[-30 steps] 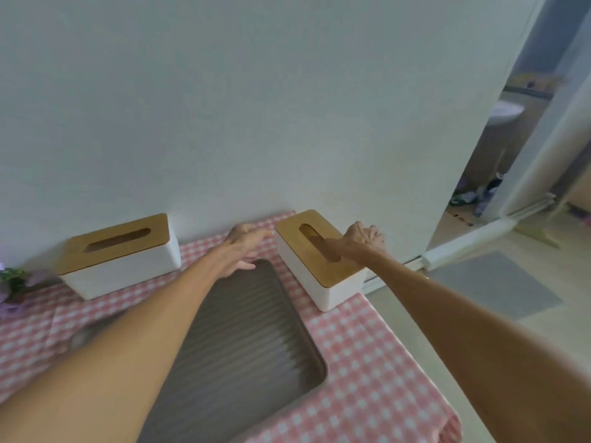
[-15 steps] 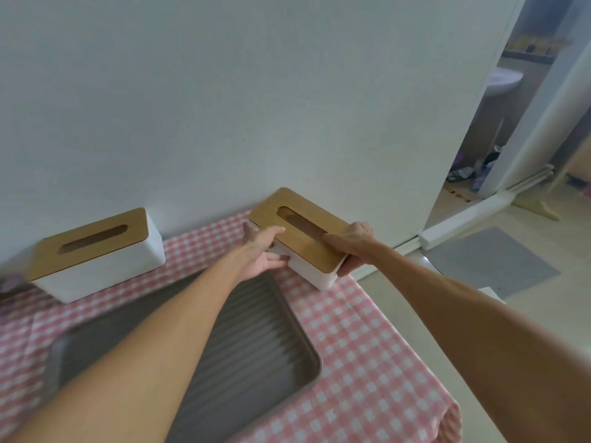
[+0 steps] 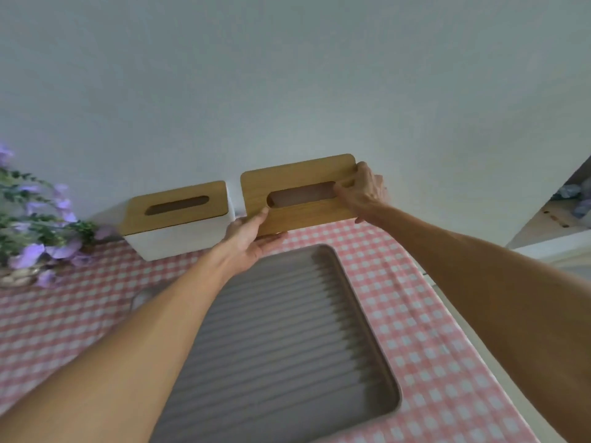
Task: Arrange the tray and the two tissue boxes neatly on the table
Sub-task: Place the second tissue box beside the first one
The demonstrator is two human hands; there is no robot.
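Two white tissue boxes with wooden slotted lids stand by the wall. The left tissue box [image 3: 179, 219] rests on the pink checked tablecloth [image 3: 415, 314]. The right tissue box [image 3: 297, 177] is held between both hands, lengthwise along the wall, close beside the left one. My left hand [image 3: 249, 241] grips its near left corner. At the right end, my right hand [image 3: 361, 193] clasps it with the thumb at the slot. Whether it touches the table is hidden. A grey ribbed tray [image 3: 287, 346] lies in front, under my left forearm.
Purple flowers with green leaves [image 3: 35, 225] stand at the table's far left. The table's right edge [image 3: 499, 372] runs close to my right forearm. A doorway [image 3: 569, 203] with floor clutter opens at the right. A white wall backs the table.
Both hands have turned the right tissue box from slanting to parallel with the wall and carried it left, next to the other box. The view shifted left, so the flowers show.
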